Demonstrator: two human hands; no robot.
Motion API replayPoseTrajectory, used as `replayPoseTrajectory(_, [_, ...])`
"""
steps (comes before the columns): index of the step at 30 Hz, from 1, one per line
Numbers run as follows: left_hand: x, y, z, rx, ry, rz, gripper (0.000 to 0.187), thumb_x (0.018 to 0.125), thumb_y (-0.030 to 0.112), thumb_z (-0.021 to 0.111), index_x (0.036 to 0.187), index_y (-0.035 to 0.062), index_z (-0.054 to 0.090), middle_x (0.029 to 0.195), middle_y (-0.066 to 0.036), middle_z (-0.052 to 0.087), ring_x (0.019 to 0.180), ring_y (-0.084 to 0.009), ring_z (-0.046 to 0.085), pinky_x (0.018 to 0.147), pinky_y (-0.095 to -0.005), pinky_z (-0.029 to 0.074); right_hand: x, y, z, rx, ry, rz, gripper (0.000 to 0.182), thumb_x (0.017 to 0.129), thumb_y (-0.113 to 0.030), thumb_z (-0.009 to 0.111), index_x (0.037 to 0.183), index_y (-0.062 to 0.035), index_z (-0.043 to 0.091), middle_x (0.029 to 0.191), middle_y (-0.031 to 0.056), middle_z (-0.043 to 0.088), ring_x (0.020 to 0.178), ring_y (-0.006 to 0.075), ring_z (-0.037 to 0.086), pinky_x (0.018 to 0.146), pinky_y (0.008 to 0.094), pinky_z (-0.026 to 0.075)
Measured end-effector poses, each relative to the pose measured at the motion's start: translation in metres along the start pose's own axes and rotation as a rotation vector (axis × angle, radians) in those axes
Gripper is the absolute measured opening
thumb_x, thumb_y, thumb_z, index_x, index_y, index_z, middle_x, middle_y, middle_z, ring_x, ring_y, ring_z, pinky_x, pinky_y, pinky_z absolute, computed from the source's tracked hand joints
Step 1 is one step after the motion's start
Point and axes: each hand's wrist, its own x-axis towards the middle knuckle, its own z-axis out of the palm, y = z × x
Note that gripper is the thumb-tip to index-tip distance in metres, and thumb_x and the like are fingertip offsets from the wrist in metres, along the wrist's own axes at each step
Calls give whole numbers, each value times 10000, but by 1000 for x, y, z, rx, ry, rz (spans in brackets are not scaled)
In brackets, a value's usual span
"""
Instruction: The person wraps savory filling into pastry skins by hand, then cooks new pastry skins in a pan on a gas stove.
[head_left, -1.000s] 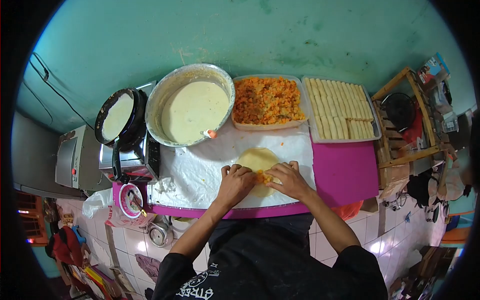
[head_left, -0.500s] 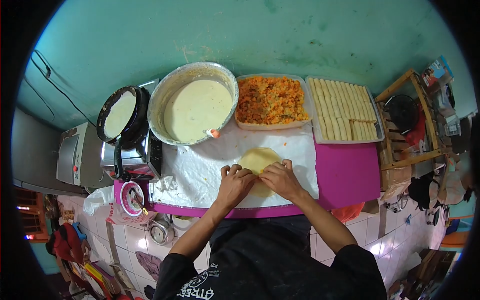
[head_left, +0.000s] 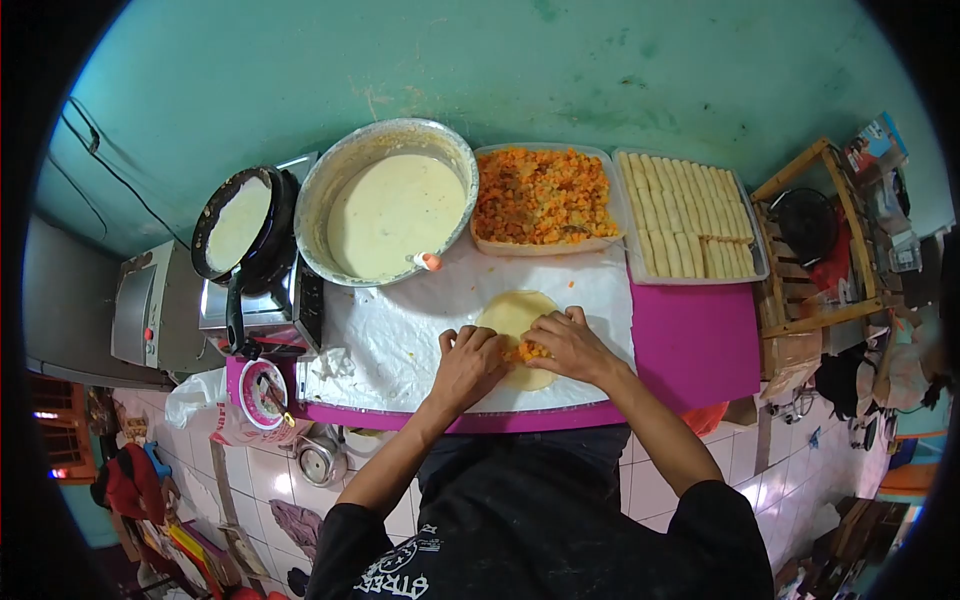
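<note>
Nearest, the left hand [head_left: 472, 362] and the right hand [head_left: 568, 345] are close together over the round wrapper [head_left: 513, 312], which lies flat on the white sheet [head_left: 400, 352] covering part of the worktop [head_left: 695, 340]. The orange filling [head_left: 529, 351] sits near the wrapper's middle, between the hands. Both hands have fingers curled beside it, but how firmly each grip closes I cannot tell, because the knuckles hide the fingertips. To shape it well, one should press softly from both ends, making an even, compact line; too hard pressing could tear the wrapper. Farther, the tub [head_left: 545, 248] stands beside the tray [head_left: 700, 281] of pale rolls [head_left: 682, 205].
</note>
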Motion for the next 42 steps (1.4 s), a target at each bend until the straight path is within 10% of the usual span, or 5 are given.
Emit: replayPoseTrajectory(42, [-2,0,-6,-94,-2,-75,360,797,278,771,1126,158,690,1119,-3,687,1094,-202,562,978,-471,288,-15,-20,2,191,241,272,347,884,-299,711,1184,-135,655,1097,56,589,1069,196,547,947,361,303])
